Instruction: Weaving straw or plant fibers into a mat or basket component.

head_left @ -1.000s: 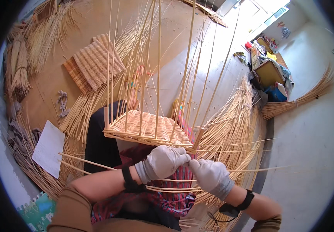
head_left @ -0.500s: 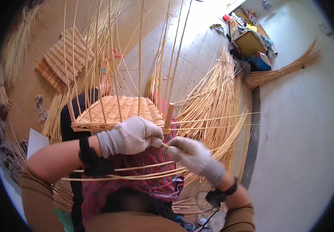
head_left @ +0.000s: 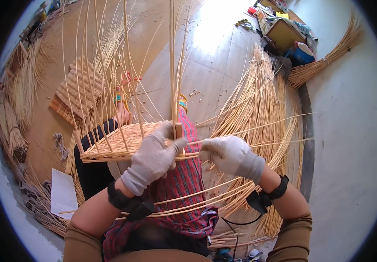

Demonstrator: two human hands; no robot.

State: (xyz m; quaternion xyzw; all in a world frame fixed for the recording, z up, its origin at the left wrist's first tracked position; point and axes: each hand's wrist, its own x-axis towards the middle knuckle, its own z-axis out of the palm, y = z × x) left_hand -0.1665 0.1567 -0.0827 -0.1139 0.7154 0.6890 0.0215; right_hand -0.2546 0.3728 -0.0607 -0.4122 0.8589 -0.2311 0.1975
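Observation:
A partly woven wicker basket base (head_left: 120, 139) rests over my lap, thin rods standing up along its edge. My left hand (head_left: 153, 153), in a pale knitted glove, is wrapped round the base's right corner, next to a short thick wooden peg (head_left: 178, 131). Some upright rods (head_left: 172, 65) rise just by that hand. Right of the corner, my gloved right hand (head_left: 230, 155) pinches a wicker rod (head_left: 195, 143) that runs toward the left fingers. The rod's far end is hidden by the left hand. Several long rods (head_left: 188, 207) lie across the striped red cloth (head_left: 182, 185) below.
A big bundle of wicker rods (head_left: 254, 100) spreads on the floor to the right. Another bundle (head_left: 328, 56) leans by the wall near a cluttered box (head_left: 284, 37). Woven mats (head_left: 79, 87) and a white sheet (head_left: 64, 192) lie at left. Cut sticks (head_left: 236, 240) lie below.
My left hand has turned upright and taken hold of the corner by the peg. My right hand has moved right and up, apart from the left. The upright rods near the corner are drawn together.

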